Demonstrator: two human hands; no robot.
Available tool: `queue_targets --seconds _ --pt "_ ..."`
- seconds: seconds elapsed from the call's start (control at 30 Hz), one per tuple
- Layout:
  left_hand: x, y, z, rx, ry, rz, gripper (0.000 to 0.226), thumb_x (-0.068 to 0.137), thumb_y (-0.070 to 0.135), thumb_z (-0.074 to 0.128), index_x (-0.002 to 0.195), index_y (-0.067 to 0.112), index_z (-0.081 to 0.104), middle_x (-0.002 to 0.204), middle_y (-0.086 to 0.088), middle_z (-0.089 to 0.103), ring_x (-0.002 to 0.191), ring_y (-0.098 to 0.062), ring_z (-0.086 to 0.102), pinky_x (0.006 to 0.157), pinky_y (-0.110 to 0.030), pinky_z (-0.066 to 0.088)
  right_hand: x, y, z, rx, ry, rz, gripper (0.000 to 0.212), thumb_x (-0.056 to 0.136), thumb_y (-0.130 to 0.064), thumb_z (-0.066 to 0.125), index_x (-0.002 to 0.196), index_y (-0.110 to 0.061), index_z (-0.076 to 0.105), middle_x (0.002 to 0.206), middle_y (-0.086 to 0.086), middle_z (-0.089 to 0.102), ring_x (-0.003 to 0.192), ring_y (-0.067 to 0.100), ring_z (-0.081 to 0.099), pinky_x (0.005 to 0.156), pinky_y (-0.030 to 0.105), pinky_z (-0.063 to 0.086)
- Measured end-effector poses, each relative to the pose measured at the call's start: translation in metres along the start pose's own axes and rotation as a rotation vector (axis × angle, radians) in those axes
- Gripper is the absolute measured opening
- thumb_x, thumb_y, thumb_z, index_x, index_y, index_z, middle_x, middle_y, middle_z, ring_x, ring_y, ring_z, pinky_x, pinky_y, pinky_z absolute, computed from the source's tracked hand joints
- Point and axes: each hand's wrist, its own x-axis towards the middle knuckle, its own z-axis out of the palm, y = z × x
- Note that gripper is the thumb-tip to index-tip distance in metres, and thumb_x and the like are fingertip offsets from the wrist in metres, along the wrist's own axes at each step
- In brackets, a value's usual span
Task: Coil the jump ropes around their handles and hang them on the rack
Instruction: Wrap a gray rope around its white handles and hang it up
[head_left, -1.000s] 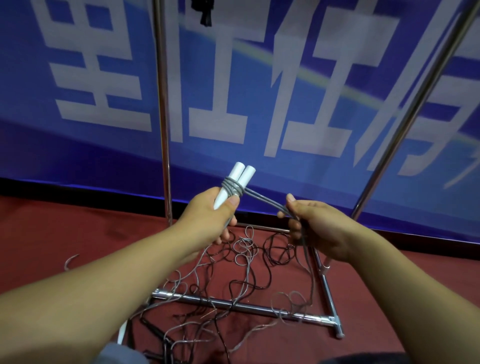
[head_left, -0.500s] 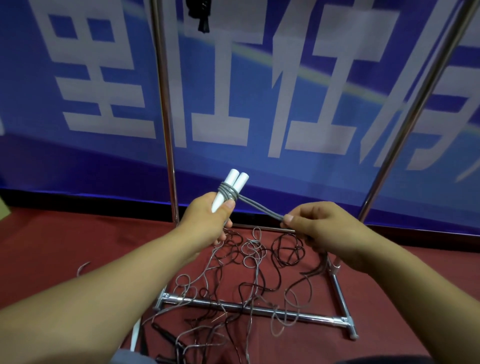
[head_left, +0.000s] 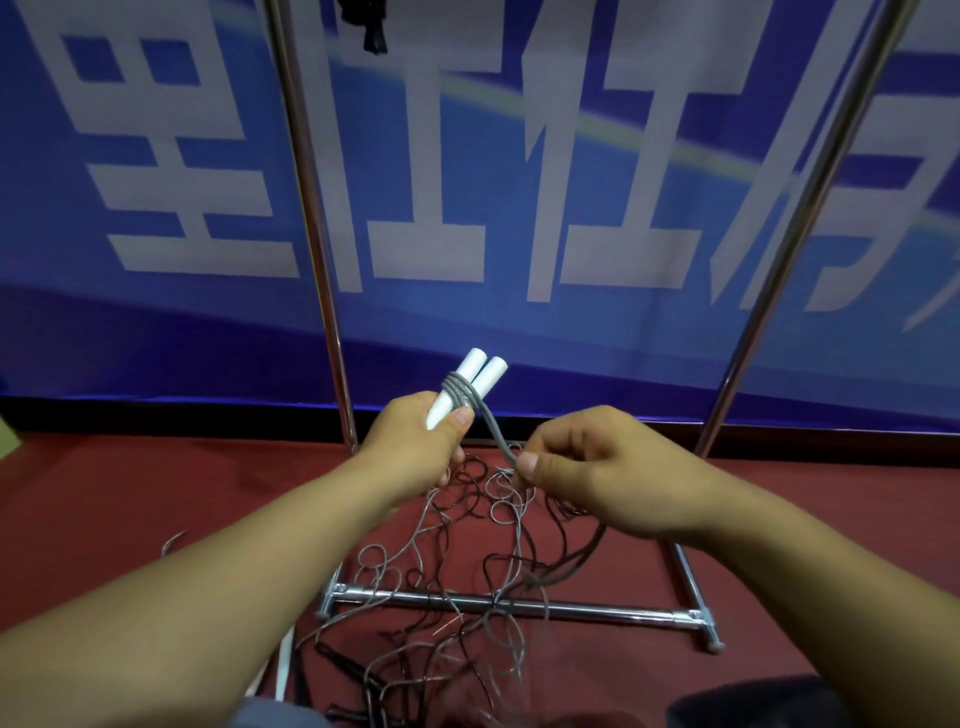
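grey rope (head_left: 496, 434): light, limp, likely tangle-prone; pinched by right hand (head_left: 597, 470). paired white handles (head_left: 470, 387): rigid, gripped by left hand (head_left: 415, 441).

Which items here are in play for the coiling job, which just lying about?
In play: white handles, grey rope, left hand, right hand, rack, loose ropes.
Lying about: banner, carpet.
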Motion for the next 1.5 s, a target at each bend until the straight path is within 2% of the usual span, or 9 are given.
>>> queue_targets --seconds 0.27,0.57,0.73,0.83,0.93,1.0,1.1,1.3,1.5 --pt "0.006 0.001 0.004 0.099 0.023 0.011 0.014 0.100 0.032 0.057 0.098 0.019 0.064 0.070 -0.003 0.065 0.052 -0.017 0.052 0.054 -0.028 0.040 0.001 -0.004 0.011 -0.104 0.014 -0.112 0.034 0.100 -0.028 0.058 0.075 -0.004 0.058 0.058 -0.006 0.043 0.053 0.008 0.036 0.052 0.026 0.033" --pt "0.000 -0.006 -0.004 0.269 -0.178 -0.038 0.012 0.102 0.030 0.056 0.100 0.018 0.061 0.071 -0.004 0.064 0.036 -0.004 0.048 0.041 -0.017 0.036 0.001 0.008 0.001 0.088 0.225 0.058 0.032 0.102 -0.031 0.051 0.080 -0.015 0.066 0.056 -0.007 0.043 0.052 0.012 0.037 0.052 0.029 0.033" --pt "-0.005 -0.004 0.000 0.404 -0.286 -0.018 0.016 0.102 0.029 0.055 0.089 0.020 0.057 0.068 -0.001 0.063 0.036 -0.004 0.046 0.041 -0.017 0.036 0.006 0.015 0.000 0.186 0.308 0.139 0.034 0.099 -0.038 0.057 0.075 -0.014 0.062 0.051 -0.010 0.042 0.050 0.015 0.035 0.049 0.029 0.029" --pt "-0.007 -0.003 0.002 0.450 -0.379 -0.022 0.017 0.102 0.026 0.054 0.090 0.016 0.057 0.069 -0.004 0.062 0.034 -0.007 0.046 0.037 -0.015 0.034 0.007 0.017 -0.004 -0.027 0.344 0.118 0.029 0.092 -0.040 0.067 0.078 -0.016 0.065 0.047 -0.014 0.049 0.044 0.004 0.040 0.047 0.019 0.033" --pt "-0.009 -0.004 0.003 0.497 -0.473 -0.038 0.020 0.102 0.030 0.055 0.102 0.011 0.061 0.067 -0.001 0.064 0.037 -0.009 0.049 0.039 -0.017 0.035 0.005 0.017 -0.005 -0.277 0.406 0.072 0.025 0.091 -0.039 0.069 0.072 -0.024 0.060 0.051 -0.022 0.056 0.057 -0.006 0.053 0.050 0.012 0.037" --pt "-0.012 -0.003 0.003 0.499 -0.533 -0.052 0.022 0.102 0.033 0.055 0.105 0.011 0.060 0.066 0.000 0.065 0.038 -0.010 0.050 0.041 -0.018 0.036 0.005 0.018 -0.006 -0.362 0.438 0.058 0.025 0.091 -0.042 0.068 0.074 -0.025 0.061 0.056 -0.016 0.057 0.063 -0.001 0.055 0.051 0.015 0.036" --pt "-0.015 0.001 0.003 0.503 -0.600 -0.055 0.021 0.102 0.034 0.054 0.105 0.014 0.059 0.068 0.000 0.065 0.041 -0.011 0.050 0.042 -0.019 0.038 0.006 0.022 -0.008 -0.396 0.452 0.057 0.023 0.091 -0.044 0.068 0.081 -0.024 0.064 0.064 -0.011 0.058 0.066 0.007 0.054 0.058 0.030 0.040" --pt "-0.021 0.006 0.008 0.477 -0.718 -0.035 0.010 0.102 0.032 0.055 0.095 0.024 0.057 0.070 -0.002 0.064 0.041 -0.011 0.049 0.042 -0.019 0.038 0.011 0.033 -0.010 -0.408 0.481 0.093 0.027 0.089 -0.049 0.068 0.082 -0.023 0.065 0.069 -0.007 0.061 0.070 0.014 0.058 0.064 0.036 0.050" --pt "-0.026 0.014 0.011 0.485 -0.790 0.049 0.013 0.101 0.034 0.058 0.096 0.022 0.058 0.065 0.002 0.066 0.046 -0.015 0.053 0.043 -0.019 0.039 0.016 0.042 -0.012 -0.432 0.507 0.114 0.033 0.088 -0.052 0.068 0.077 -0.022 0.062 0.069 -0.006 0.061 0.070 0.017 0.058 0.063 0.037 0.051"
